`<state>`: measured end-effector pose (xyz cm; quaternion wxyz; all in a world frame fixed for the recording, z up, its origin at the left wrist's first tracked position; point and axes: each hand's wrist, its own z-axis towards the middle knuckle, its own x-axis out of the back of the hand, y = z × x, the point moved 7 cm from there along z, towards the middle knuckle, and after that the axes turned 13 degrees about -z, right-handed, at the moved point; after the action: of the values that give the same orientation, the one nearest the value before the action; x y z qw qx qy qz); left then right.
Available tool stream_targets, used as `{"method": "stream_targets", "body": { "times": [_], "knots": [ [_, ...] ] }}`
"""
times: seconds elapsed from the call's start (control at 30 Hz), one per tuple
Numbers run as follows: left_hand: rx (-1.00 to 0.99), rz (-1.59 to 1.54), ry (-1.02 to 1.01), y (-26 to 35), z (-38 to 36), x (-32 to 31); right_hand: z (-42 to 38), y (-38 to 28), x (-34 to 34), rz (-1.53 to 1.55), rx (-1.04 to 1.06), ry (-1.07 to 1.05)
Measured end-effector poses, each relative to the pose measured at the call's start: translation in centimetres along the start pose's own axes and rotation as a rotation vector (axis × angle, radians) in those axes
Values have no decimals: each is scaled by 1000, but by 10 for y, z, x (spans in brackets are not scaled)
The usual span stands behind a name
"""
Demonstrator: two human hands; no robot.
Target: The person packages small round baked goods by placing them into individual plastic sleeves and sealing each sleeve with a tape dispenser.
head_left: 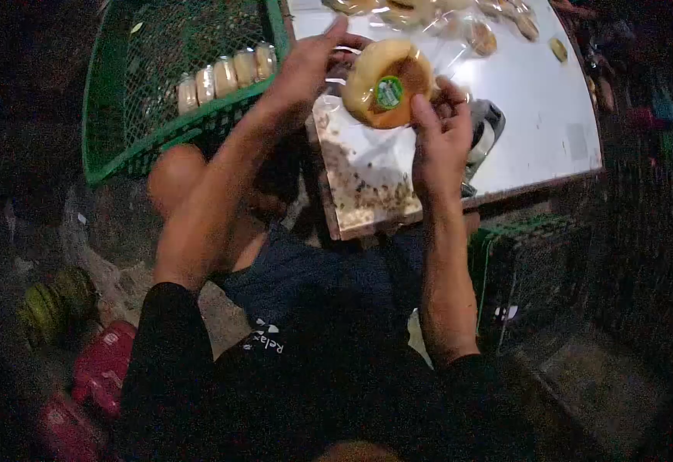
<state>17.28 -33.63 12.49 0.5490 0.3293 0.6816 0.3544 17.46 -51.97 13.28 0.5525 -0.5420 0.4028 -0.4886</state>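
A round, pale golden bread bun (358,77) in a clear plastic wrapper is held up over the near part of the white table. On its front is a small round green sticker (389,92). My right hand (443,135) pinches the bun's lower right edge, thumb in front and fingers behind. At the upper left of the bun, my left hand (317,61) has its thumb and fingers spread apart, the fingertips close by the wrapper. Just beyond my right wrist lies a grey and black object (486,135), partly hidden by that hand.
More wrapped buns (483,37) lie along the far side of the white table (537,115). A green plastic crate (105,131) at the left holds a row of wrapped buns (224,75). Under the table's right side stands a dark crate (537,262). Red items (105,366) lie on the floor.
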Motion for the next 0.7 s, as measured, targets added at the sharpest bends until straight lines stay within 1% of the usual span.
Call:
{"method": "stream_targets", "body": {
  "times": [0.03,0.07,0.17,0.2,0.3,0.33,0.37,0.43,0.47,0.5,0.57,0.6,0.63,0.7],
  "knots": [
    [140,-159,-101,0,-9,-12,-1,-12,13,29,-15,89],
    [163,-186,-158,4,-14,-23,-4,-16,20,84,25,82],
    [-150,497,-41,-3,1,-22,-17,-20,7,-311,193,-90],
    [-105,327,41,-10,2,-17,-19,-26,-2,-183,173,-119],
    [-557,601,14,8,-23,-46,-11,-39,25,-133,135,42],
    [-719,628,-41,14,-36,-61,-8,-38,22,-203,99,-49],
    [-1014,806,-58,19,-43,-63,-13,-47,16,-297,252,-20],
    [-1195,714,44,48,-63,-60,-35,-81,26,-253,680,284],
    [-1166,904,1,55,-75,-70,-27,-60,31,-378,612,273],
    [-1036,669,-31,43,-77,-65,-23,-59,25,-464,377,229],
    [-884,211,-82,33,-51,-56,-24,-81,29,-276,513,399],
    [-828,144,-5,40,-43,-44,-20,-77,25,-557,495,299],
    [-782,89,131,49,-46,-38,-10,-51,24,-368,303,245],
    [-699,311,194,43,-37,-25,0,-40,22,-118,197,267]
  ]
}}
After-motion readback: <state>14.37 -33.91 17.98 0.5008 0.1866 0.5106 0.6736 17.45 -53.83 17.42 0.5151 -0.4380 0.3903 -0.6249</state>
